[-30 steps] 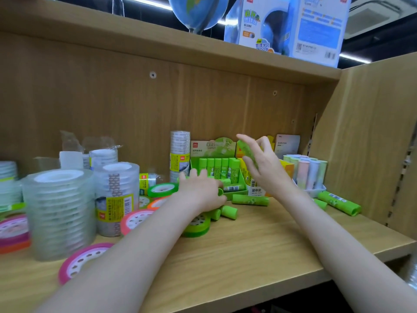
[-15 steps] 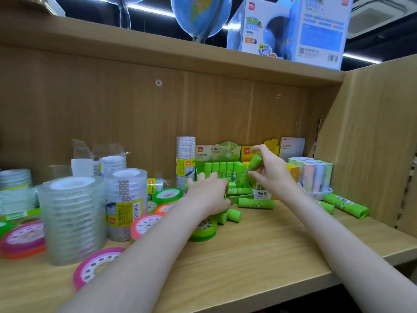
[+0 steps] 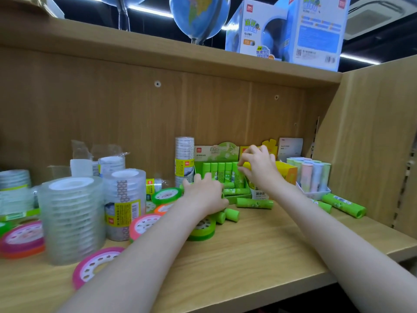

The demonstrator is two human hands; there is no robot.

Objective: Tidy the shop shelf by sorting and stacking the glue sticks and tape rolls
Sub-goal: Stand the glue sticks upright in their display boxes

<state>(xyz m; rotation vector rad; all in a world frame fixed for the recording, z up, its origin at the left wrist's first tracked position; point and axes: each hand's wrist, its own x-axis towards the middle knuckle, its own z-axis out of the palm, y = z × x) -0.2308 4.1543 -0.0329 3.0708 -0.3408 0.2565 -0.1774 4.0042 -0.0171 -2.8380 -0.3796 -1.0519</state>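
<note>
The shelf (image 3: 259,256) has bare wood along its front edge between the arms, crowded on the left by clear tape stacks (image 3: 72,218) and flat pink rolls (image 3: 94,265), and closed on the right by the side panel (image 3: 372,143). The left hand (image 3: 203,195) lies knuckles-up, fingers curled over short green glue sticks (image 3: 232,214) beside a green roll (image 3: 203,231). The right hand (image 3: 259,168) reaches to the green display box (image 3: 225,175) of upright sticks, fingers bent at the row; whether it holds 1 I cannot tell.
</note>
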